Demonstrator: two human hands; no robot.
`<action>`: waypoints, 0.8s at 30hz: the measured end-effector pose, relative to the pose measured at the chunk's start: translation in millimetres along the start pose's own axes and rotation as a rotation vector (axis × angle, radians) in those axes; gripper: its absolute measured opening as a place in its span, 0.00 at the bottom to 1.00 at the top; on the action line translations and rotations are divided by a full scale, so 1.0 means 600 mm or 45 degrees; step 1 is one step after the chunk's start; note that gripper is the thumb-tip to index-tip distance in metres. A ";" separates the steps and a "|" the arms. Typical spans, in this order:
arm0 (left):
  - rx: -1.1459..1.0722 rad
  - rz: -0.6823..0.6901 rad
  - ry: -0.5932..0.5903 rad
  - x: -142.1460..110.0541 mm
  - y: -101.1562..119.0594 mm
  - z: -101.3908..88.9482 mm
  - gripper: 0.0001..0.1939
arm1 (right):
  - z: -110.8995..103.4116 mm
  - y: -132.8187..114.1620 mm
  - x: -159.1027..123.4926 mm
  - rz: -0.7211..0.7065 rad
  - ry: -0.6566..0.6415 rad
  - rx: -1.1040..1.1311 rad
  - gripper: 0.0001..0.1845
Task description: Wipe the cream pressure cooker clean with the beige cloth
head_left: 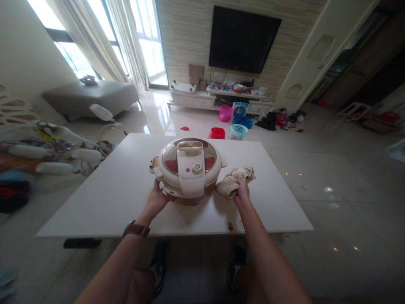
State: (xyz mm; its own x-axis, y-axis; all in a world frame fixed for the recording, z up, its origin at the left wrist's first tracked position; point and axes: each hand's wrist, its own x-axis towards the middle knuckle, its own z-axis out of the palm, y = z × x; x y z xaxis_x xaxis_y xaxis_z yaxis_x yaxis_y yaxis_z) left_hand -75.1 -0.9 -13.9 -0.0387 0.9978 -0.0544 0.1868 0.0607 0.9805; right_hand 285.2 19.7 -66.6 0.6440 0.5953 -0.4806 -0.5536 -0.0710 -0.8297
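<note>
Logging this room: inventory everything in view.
table: 1, white, centre
cooker: 1, cream-brown, on table
cloth: 1, beige, right of cooker
cabinet: 1, white, background
television: 1, black, above cabinet
clutter: uncountable, mixed, on cabinet
bench: 1, grey, left
curtains: uncounted, cream, left
lampshades: several, white, left
baskets: 2, pink and turquoise, beyond table
container: 1, red, beyond table
shoes: 2, dark, below table
left hand: 1, bare, at cooker
right hand: 1, bare, on cloth

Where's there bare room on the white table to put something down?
Left of the cooker, the white table is bare out to its left edge. There's another patch between the cloth and the right edge. It's crowded in the middle, where the left hand, cooker, cloth and right hand bunch together.
</note>
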 end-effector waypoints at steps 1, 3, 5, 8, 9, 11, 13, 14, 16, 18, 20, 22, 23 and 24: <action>-0.019 -0.023 -0.012 0.004 0.004 0.005 0.55 | 0.000 -0.001 -0.005 0.013 0.008 -0.003 0.14; -0.054 -0.026 -0.025 0.013 0.011 0.016 0.54 | 0.003 -0.002 -0.017 0.022 -0.006 -0.013 0.14; -0.069 -0.022 -0.024 0.022 0.017 0.025 0.55 | 0.007 -0.001 -0.028 0.022 -0.039 -0.016 0.14; -0.079 -0.038 -0.012 0.035 0.023 0.037 0.56 | 0.012 0.002 -0.040 0.005 -0.103 -0.026 0.16; -0.079 -0.046 -0.012 0.039 0.025 0.041 0.57 | 0.014 0.003 -0.043 -0.002 -0.116 -0.035 0.16; -0.073 -0.054 -0.009 0.047 0.029 0.051 0.58 | 0.015 0.005 -0.046 -0.016 -0.130 -0.055 0.17; -0.077 -0.057 -0.006 0.057 0.031 0.063 0.59 | 0.014 0.008 -0.050 -0.016 -0.139 -0.069 0.18; -0.093 -0.055 -0.004 0.061 0.032 0.070 0.60 | 0.014 0.010 -0.053 -0.012 -0.147 -0.071 0.18; -0.160 -0.044 -0.002 0.070 0.032 0.086 0.62 | 0.014 0.016 -0.061 -0.005 -0.169 -0.067 0.19; -0.262 -0.023 0.004 0.075 0.032 0.102 0.63 | 0.015 0.020 -0.071 0.000 -0.175 -0.061 0.18; -0.344 -0.006 0.033 0.077 0.029 0.117 0.62 | 0.016 0.021 -0.081 0.005 -0.175 -0.072 0.17; -0.364 -0.007 0.085 0.073 0.024 0.127 0.58 | 0.015 0.014 -0.090 0.015 -0.195 -0.094 0.18; -0.354 -0.019 0.100 0.068 0.019 0.131 0.55 | 0.012 0.008 -0.093 0.023 -0.223 -0.110 0.18; -0.341 -0.041 0.075 0.062 0.014 0.135 0.51 | 0.008 0.001 -0.096 0.038 -0.260 -0.128 0.18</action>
State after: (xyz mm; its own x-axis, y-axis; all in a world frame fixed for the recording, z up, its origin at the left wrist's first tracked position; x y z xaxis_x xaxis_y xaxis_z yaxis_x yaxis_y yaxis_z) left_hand 4.5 39.2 -23.0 -0.0991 0.9916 -0.0830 -0.0815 0.0750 0.9938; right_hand 245.2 -10.8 -37.8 0.5018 0.7409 -0.4464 -0.5089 -0.1645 -0.8450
